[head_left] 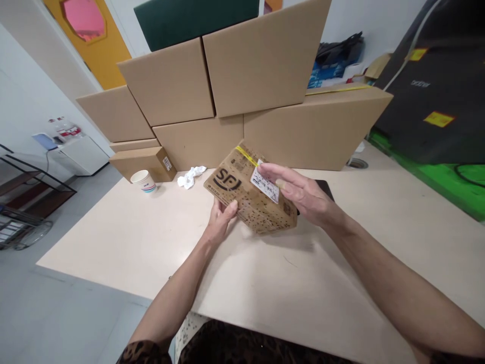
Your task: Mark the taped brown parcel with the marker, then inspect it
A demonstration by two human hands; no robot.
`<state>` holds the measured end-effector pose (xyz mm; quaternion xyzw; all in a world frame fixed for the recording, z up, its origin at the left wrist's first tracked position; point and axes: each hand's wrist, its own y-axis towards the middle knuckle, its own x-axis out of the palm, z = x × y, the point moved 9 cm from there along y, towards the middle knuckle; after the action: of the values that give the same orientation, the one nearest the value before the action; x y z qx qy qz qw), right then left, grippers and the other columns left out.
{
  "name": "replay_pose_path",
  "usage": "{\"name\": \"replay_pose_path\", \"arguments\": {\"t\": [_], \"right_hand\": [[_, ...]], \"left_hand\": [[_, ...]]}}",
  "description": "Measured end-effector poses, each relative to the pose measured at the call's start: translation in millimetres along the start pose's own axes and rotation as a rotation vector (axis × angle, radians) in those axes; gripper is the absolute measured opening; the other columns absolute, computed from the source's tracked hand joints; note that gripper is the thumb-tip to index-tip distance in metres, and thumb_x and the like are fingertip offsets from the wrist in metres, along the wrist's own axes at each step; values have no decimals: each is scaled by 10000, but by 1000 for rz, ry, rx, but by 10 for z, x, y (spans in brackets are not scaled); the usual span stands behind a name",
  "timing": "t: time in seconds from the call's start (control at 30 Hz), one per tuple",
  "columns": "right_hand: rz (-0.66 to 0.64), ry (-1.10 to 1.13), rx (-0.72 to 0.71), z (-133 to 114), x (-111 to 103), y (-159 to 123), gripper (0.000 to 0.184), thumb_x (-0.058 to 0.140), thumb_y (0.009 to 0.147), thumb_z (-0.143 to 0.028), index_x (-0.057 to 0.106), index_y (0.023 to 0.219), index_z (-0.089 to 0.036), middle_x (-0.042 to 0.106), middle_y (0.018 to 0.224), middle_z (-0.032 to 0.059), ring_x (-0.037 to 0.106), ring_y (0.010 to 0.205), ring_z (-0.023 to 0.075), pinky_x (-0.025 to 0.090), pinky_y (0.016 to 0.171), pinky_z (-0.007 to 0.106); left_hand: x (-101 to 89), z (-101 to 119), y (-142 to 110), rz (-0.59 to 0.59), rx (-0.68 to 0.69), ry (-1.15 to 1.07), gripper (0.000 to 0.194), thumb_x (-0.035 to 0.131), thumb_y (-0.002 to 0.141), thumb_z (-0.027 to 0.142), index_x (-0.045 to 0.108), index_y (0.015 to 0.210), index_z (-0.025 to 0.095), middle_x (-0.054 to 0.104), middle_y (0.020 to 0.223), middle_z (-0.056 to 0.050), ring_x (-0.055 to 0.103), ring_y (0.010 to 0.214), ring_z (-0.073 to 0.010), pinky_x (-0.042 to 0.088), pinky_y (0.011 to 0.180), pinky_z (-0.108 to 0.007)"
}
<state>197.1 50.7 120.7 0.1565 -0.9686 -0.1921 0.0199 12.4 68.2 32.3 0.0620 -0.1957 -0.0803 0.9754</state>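
A small brown cardboard parcel (242,194) with black print, yellow tape and a white label (265,186) is held tilted above the beige table (125,237). My left hand (222,217) grips the parcel's near lower edge, thumb on its face. My right hand (299,192) lies over the parcel's top right side, fingers stretched flat, fingertips on the white label. A dark flat object (326,188) lies on the table behind my right hand, mostly hidden.
Large cardboard boxes (261,65) are stacked along the table's far side. A smaller box (146,163), a paper cup (143,180) and crumpled white paper (191,176) sit at the left. A black and green machine (435,91) stands at right.
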Motion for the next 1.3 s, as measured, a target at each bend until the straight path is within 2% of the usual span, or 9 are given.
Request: {"name": "replay_pose_path", "arguments": {"t": [0.1, 0.27, 0.4, 0.5, 0.63, 0.77, 0.93, 1.13, 1.3], "right_hand": [[58, 29, 19, 39, -37, 16, 500, 669, 905, -565, 655, 1356, -353, 629, 1476, 19, 549, 1403, 281, 435, 1173, 488], [362, -193, 162, 328, -424, 83, 542, 653, 859, -661, 707, 1237, -277, 723, 1316, 73, 643, 1263, 315, 456, 1126, 530], [409, -411, 281, 567, -685, 116, 548, 660, 815, -696, 721, 1164, -279, 728, 1282, 82, 598, 1285, 371, 380, 1148, 615], [413, -383, 340, 679, -769, 113, 540, 687, 794, -681, 708, 1160, -285, 731, 1257, 77, 606, 1273, 366, 407, 1129, 600], [398, -115, 333, 667, -656, 124, 476, 732, 763, -626, 701, 1103, -294, 752, 1195, 54, 644, 1229, 324, 499, 1050, 547], [373, 50, 274, 558, -486, 136, 443, 779, 753, -563, 698, 1098, -297, 729, 1264, 57, 625, 1271, 298, 481, 1071, 544], [362, 130, 226, 511, -413, 128, 403, 805, 746, -550, 711, 1054, -308, 743, 1219, 47, 616, 1283, 299, 447, 1106, 564], [274, 202, 98, 327, -275, 135, 367, 806, 776, -534, 745, 1067, -317, 734, 1259, 35, 597, 1310, 280, 412, 1140, 516], [293, 194, 66, 244, -266, 113, 355, 820, 768, -539, 767, 1051, -331, 729, 1276, 21, 595, 1309, 262, 450, 1086, 460]], "left_hand": [[-81, -157, 44, 81, -162, -125, 800, 852, 775, 464, 468, 1468, 360, 675, 1348, -49, 712, 1027, -193, 578, 844, -309], [-238, -340, 48, 197, -324, -213, 1042, 858, 778, 330, 226, 1607, 326, 742, 1103, -51, 691, 682, -124, 567, 688, -268], [-211, -315, 45, 176, -302, -233, 883, 849, 774, 254, 391, 1529, 252, 748, 1131, -76, 719, 781, -151, 592, 782, -308], [-139, -272, 50, 99, -283, -223, 676, 857, 755, 256, 574, 1366, 194, 735, 1229, -102, 732, 886, -167, 589, 847, -310], [-165, -203, 90, 82, -241, -264, 420, 816, 790, 255, 687, 1183, 183, 776, 1141, -51, 739, 934, -160, 584, 855, -260], [-287, -182, 158, 139, -229, -359, 244, 665, 915, 321, 701, 1117, 190, 799, 1041, -27, 748, 968, -185, 602, 899, -317], [-319, -192, 182, 178, -290, -377, 315, 533, 995, 350, 682, 1192, 154, 791, 1083, -73, 745, 1023, -224, 608, 923, -378], [-201, -166, 132, 121, -398, -397, 629, 232, 1062, 578, 546, 1426, 172, 758, 1179, -141, 735, 1081, -297, 618, 904, -532], [-272, -134, 133, 76, -448, -351, 725, 240, 1008, 702, 569, 1401, 188, 759, 1172, -149, 741, 1066, -323, 618, 879, -561]]}}
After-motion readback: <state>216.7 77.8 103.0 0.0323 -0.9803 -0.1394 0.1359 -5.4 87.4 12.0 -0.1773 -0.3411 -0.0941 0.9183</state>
